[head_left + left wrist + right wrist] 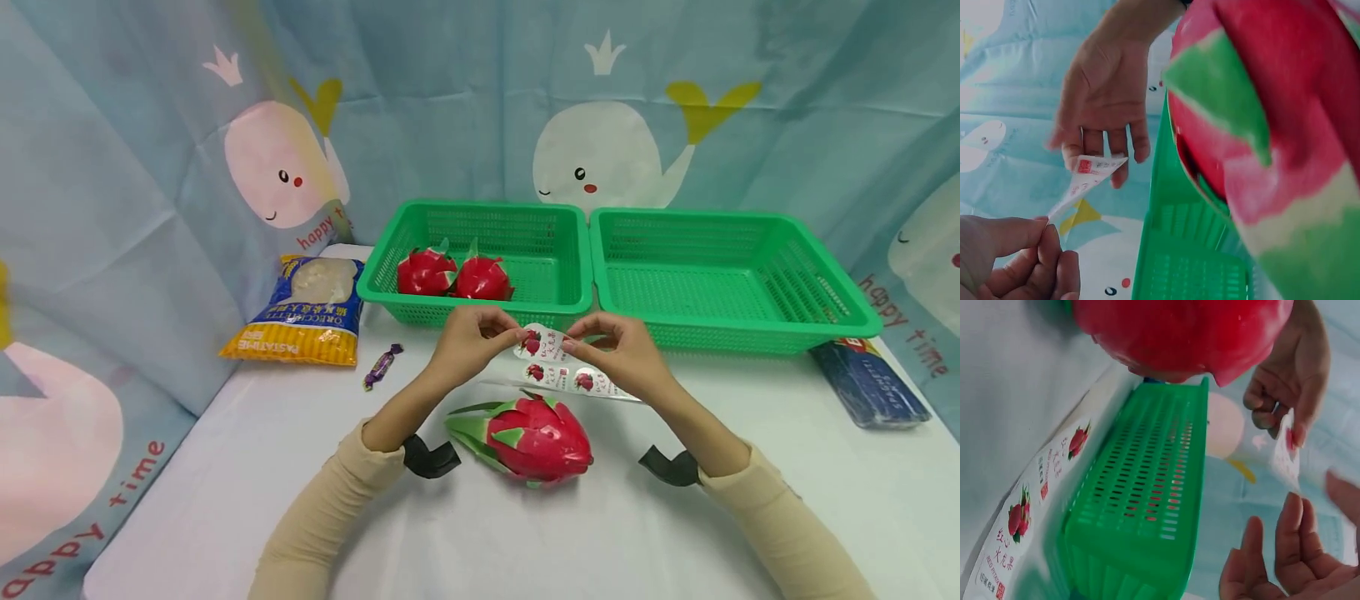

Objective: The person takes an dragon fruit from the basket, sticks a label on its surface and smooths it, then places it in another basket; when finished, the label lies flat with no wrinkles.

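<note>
My left hand (468, 346) pinches one end of a white oval fruit sticker (534, 341) with a printed red dragon fruit, held up above the table. Beside the sticker's other end is my right hand (633, 354); its thumb stands apart from the spread fingers (1294, 537) in the right wrist view, and the fingertips are at the sticker's edge. Whether they touch it, I cannot tell. Below lies a strip of stickers (558, 377) on the table. A large red dragon fruit (543, 442) with green scales lies between my forearms, its leafy end to the left.
Two green baskets stand side by side at the back; the left basket (543, 242) holds two dragon fruits (482, 277), while the right basket (682, 287) shows a bare bottom. An orecchiette bag (307, 317) and a purple-wrapped candy (383, 367) lie left, a dark spaghetti pack (870, 387) right.
</note>
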Motion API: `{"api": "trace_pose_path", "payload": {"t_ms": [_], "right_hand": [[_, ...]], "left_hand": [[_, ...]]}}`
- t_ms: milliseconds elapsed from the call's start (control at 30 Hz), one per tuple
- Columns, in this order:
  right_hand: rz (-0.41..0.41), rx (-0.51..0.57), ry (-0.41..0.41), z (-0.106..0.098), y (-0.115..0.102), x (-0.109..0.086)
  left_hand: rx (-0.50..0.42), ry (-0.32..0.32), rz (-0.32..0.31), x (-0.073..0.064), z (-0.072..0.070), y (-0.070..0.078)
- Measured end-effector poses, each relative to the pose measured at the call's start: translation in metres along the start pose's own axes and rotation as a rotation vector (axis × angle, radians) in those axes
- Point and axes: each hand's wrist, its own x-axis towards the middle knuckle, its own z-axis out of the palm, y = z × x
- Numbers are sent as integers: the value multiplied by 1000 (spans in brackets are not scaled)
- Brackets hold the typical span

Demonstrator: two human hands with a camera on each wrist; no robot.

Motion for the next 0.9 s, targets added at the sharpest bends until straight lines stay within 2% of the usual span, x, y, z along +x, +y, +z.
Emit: {"api": "trace_pose_path", "payload": {"t_ms": [133,233,333,467,567,700,800,900], "right_hand": [[30,20,-11,2,-1,0],[68,55,-75,0,0,-1],[90,76,-192,-3,-1,-5],[40,79,-383,-3,0,-13],[3,74,-486,0,4,-18],[-7,59,-527,-1,9,-22],[-23,40,-524,-1,12,-21],[-23,52,-528,0,14,-20]], "left_hand": [[-10,5,-5,-8,-1,3],[-41,-8,-17,-17,1,3],[-97,-28,-50,-33,5,3],[-188,-50,-121,-65,17,4],[-213,-52,-152,-87,30,3],[-216,-29,-163,-101,46,1],[-234,-19,-177,-103,52,-1],[-214,-22,-186,-104,54,-3]]}}
